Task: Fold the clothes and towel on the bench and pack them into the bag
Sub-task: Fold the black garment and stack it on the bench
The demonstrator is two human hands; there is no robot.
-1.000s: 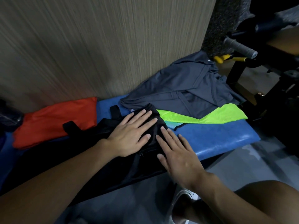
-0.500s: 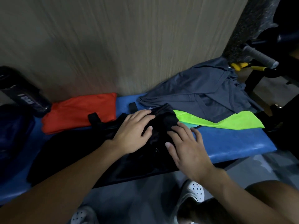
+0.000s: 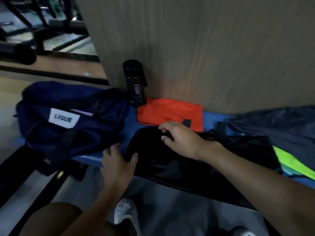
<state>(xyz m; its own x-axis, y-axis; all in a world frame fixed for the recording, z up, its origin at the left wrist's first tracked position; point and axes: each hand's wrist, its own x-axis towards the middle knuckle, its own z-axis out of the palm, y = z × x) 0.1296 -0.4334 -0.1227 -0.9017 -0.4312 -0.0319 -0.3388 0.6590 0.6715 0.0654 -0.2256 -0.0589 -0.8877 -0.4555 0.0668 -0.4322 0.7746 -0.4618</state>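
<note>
Head-camera view, looking down onto a blue padded bench (image 3: pixel 132 121) against a wood-grain wall. Black garment (image 3: pixel 196 164) stretched along the bench, long axis running left to right, near edge hanging over the front.

Left hand (image 3: pixel 117 162) at the garment's left end, thumb over the top of the cloth and fingers curled round its edge, apparently gripping. Right hand (image 3: pixel 180 138) a little to the right, on the garment's far edge, fingers bent onto a fold of cloth. Probably a pinch, though blurred and dark on dark. Both hands at the left end, with the long right stretch of the garment unheld.

Navy bag (image 3: pixel 71 123) with a white label directly left of the garment, near its left end, a strip of blue bench between. Left hand nearer the bag than the right. Mouth of the bag hard to make out.

Folded orange garment (image 3: pixel 168 111) behind the black garment, by the wall. Black bottle (image 3: pixel 135 82) upright, behind and to the left. Grey garment (image 3: pixel 279 126) and a neon green piece (image 3: pixel 293 162) beyond the garment's right end, both loose.

Judgement: black garment not yet a compact fold. Likely next, a fold along the long axis, then a short carry leftward into the bag. Risk of the trailing right end dragging the green piece.
</note>
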